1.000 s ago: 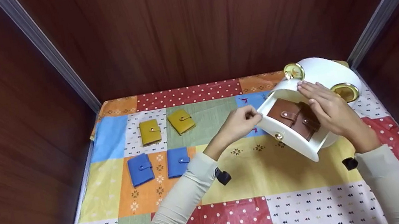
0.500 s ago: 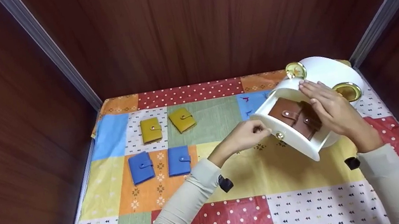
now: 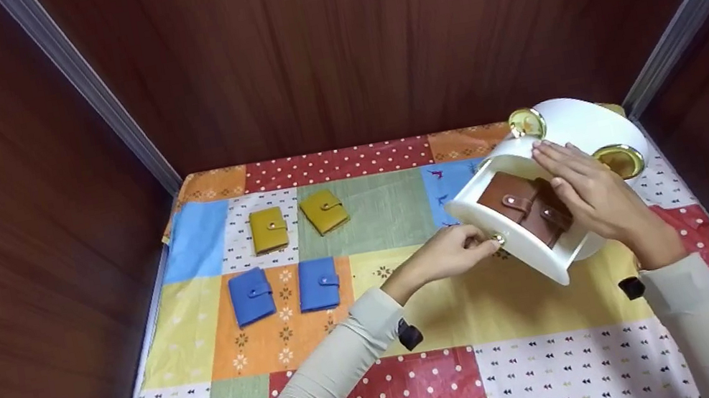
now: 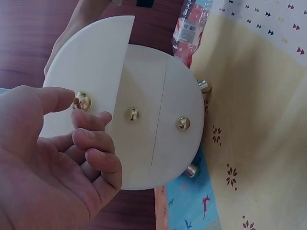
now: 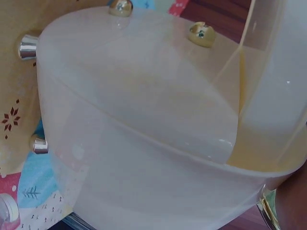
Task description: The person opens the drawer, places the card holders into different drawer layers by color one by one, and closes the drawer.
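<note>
A white rounded drawer cabinet (image 3: 585, 122) with gold ear-like rings stands at the right of the head view. Its top drawer (image 3: 530, 241) is pulled out, and two brown snap-strap wallets (image 3: 507, 194) lie inside. My left hand (image 3: 448, 254) has thumb and curled fingers at the gold drawer knob (image 4: 82, 101), the thumb tip touching it. My right hand (image 3: 586, 191) lies with straight fingers across the cabinet's top edge, over the drawer's right part, covering some of it. In the left wrist view, two lower drawers with gold knobs (image 4: 133, 114) are closed.
Two yellow wallets (image 3: 269, 230) and two blue wallets (image 3: 318, 284) lie at left on the patchwork tablecloth (image 3: 411, 393). A clear plastic bottle (image 4: 191, 31) appears beside the cabinet in the left wrist view. Brown panels (image 3: 327, 43) enclose the table at the back and sides.
My left hand has moved from the drawer front's left top corner, down and right along it to the knob. My right hand, the drawer and the brown wallets have stayed in place.
</note>
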Motion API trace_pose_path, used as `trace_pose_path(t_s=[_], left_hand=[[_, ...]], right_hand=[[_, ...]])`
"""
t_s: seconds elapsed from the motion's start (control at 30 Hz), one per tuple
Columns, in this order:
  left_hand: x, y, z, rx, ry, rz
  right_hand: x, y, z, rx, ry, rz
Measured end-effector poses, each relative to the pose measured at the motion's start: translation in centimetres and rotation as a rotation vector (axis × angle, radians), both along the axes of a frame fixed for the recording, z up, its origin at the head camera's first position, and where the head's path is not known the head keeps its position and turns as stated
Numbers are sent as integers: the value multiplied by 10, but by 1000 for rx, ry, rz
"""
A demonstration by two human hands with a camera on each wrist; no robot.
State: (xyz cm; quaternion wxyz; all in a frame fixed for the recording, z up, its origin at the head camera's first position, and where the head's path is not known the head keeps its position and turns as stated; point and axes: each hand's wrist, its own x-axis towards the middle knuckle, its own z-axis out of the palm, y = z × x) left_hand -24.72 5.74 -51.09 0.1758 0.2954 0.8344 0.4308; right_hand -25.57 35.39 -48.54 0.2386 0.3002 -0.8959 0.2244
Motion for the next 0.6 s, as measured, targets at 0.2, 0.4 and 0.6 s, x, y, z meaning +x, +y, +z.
trace_pose_path(t_s=[0.2, 0.4, 0.6], left_hand=[[3, 6, 1, 22, -11, 6], [5, 10, -1, 28, -22, 14], [8, 14, -2, 54, -40, 23]], right_hand=[[1, 1, 2, 25, 0, 7], [2, 1, 4, 51, -24, 0], [1, 2, 4, 90, -37, 3]])
